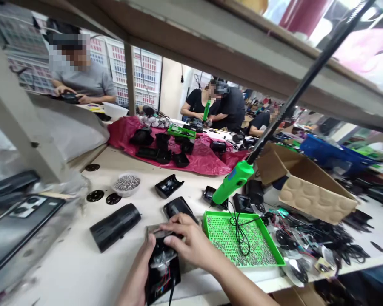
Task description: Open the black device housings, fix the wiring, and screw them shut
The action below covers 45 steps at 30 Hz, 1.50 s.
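Nearest the camera, at the desk's front edge, a black housing (162,272) lies open with red wires and a clear insert showing inside. Left hand (140,272) grips its left side, thumb pressed on the top rim; whether the other fingers are curled under cannot be told. Right hand (187,242) lies over the housing's far end, fingers drawn together and pressing down on a grey part (156,231) there.

Risks, as judged: the housing sits close to the front edge, so a hard push could slide it off. Loose wires could be pinched if the parts are closed on them. A black cable (172,295) trails from the housing over the edge and could snag.

Just right of the hands, a green tray (276,255) of screws (258,250) has a black cord (239,231) looped across it; a tug on the cord could scatter screws. Above the tray hangs a green driver (232,182), near enough for a rising hand to strike. Left of the housing lies a black cylinder (115,226), which could roll; behind it stands a bowl (126,184) of small metal pieces.
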Motion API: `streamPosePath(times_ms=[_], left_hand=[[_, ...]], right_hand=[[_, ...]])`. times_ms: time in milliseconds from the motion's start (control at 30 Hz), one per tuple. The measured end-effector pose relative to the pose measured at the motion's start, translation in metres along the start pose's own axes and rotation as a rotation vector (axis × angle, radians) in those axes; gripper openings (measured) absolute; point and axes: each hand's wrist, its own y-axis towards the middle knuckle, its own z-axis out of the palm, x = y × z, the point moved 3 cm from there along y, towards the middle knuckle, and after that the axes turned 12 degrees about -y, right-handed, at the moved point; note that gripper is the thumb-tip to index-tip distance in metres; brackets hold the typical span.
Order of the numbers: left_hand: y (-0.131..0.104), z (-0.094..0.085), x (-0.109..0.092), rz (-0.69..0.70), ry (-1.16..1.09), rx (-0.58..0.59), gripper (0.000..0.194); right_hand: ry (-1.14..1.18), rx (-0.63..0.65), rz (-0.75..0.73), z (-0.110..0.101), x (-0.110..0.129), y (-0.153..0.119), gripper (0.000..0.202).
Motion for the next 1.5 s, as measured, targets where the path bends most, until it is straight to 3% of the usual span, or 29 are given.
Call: streamPosePath(times_ms=[100,200,367,533,767,867,1000,1067,1167,1333,1500], left_hand=[[0.003,-0.003,0.002,0.169,0.121,0.070,0.068],[0.006,-0.010,0.000,0.322,0.242,0.057,0.071],[0.004,-0.012,-0.011,0.432,0.440,0.098,0.069],[-0.003,-0.006,-0.019,0.509,0.572,0.075,0.063],[-0.004,-0.005,-0.010,0.559,0.573,0.056,0.056],[0.001,-0.004,-0.005,0.522,0.493,0.076,0.054],[0.008,0.006,0.001,0.322,0.202,0.136,0.055],[0.010,0.009,0.000,0.208,0.008,0.036,0.052],[0.009,0.011,-0.005,0.167,-0.187,-0.086,0.056],[0.009,0.013,-0.011,0.150,-0.255,-0.085,0.063],[0.010,0.012,-0.012,0.158,-0.229,-0.062,0.065]], right_hand=[[0.240,0.001,0.101,0.005,-0.003,-0.002,0.061],[0.529,0.084,0.254,0.018,-0.007,-0.005,0.080],[0.973,0.210,0.394,0.033,-0.002,-0.011,0.101],[1.050,0.189,0.363,0.031,0.003,-0.014,0.101],[0.999,0.133,0.375,0.031,0.000,-0.019,0.092],[0.973,0.137,0.426,0.029,-0.001,-0.016,0.087],[0.984,0.094,0.476,0.025,-0.005,-0.008,0.096],[1.019,0.042,0.499,0.024,-0.008,-0.008,0.091],[1.019,0.011,0.522,0.025,-0.014,-0.016,0.073],[0.877,0.043,0.426,0.026,-0.016,-0.035,0.049],[0.873,0.057,0.391,0.030,-0.013,-0.043,0.048]])
